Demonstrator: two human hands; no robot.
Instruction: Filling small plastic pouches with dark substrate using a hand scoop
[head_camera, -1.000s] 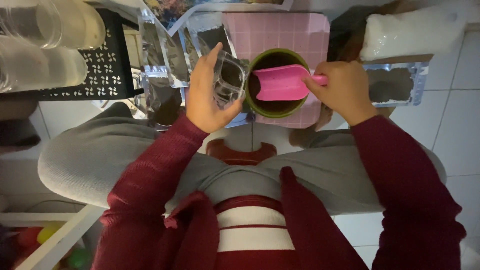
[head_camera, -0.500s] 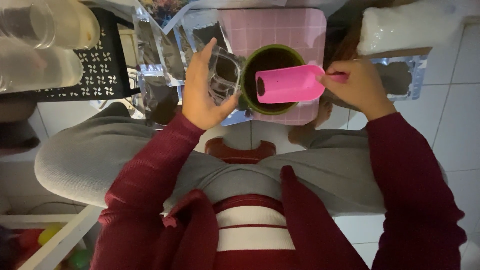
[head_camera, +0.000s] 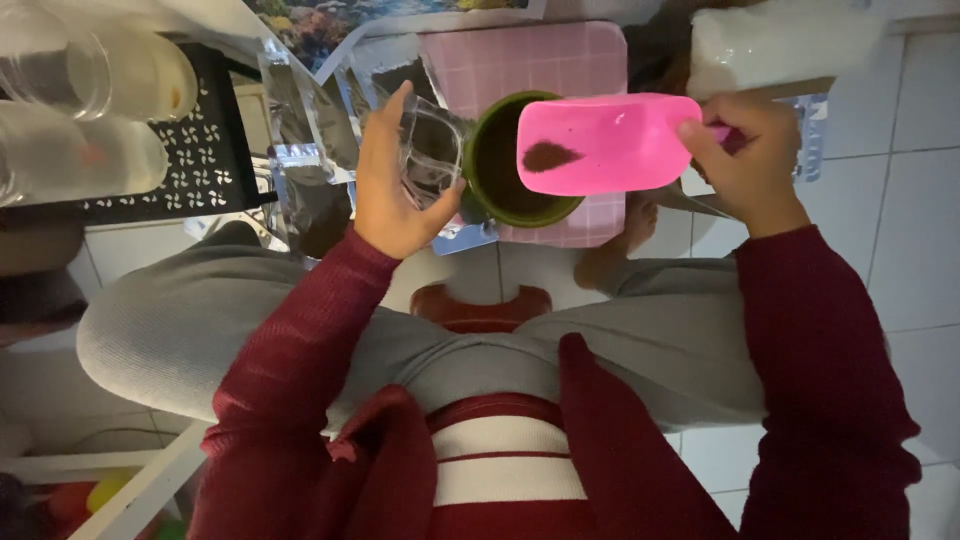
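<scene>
- Above the green pot (head_camera: 520, 160), your right hand (head_camera: 745, 165) holds a pink scoop (head_camera: 610, 143) level, its grip pinched on the short handle at the scoop's right end.
- Inside the scoop sits a small dark heap of soil (head_camera: 550, 155), near the open front lip; it looks loose and dry, so it would likely spill at any tilt towards the pot.
- The scoop seems to be light, stiff plastic. The handle end is the sensible place to hold it, as you do, with the bowl kept flat.
- To the left of the pot, your left hand (head_camera: 390, 190) closes its grip around a small clear bag (head_camera: 432, 150), fingers on its outer edge and thumb on the near side, the mouth facing up beside the pot's rim.
- That bag looks thin, soft and slippery; it would probably crumple if squeezed hard, so a light hold along the sides suits it better than a pinch at the mouth.
- The pot rests on a pink tiled tray (head_camera: 520, 60) on the white floor (head_camera: 910, 250), and judging by its thick wall it is the heavier, steadier item.
- More clear bags (head_camera: 300, 140) lie left of the tray, beside a black perforated crate (head_camera: 215, 160) with clear bottles (head_camera: 80, 110) on it.
</scene>
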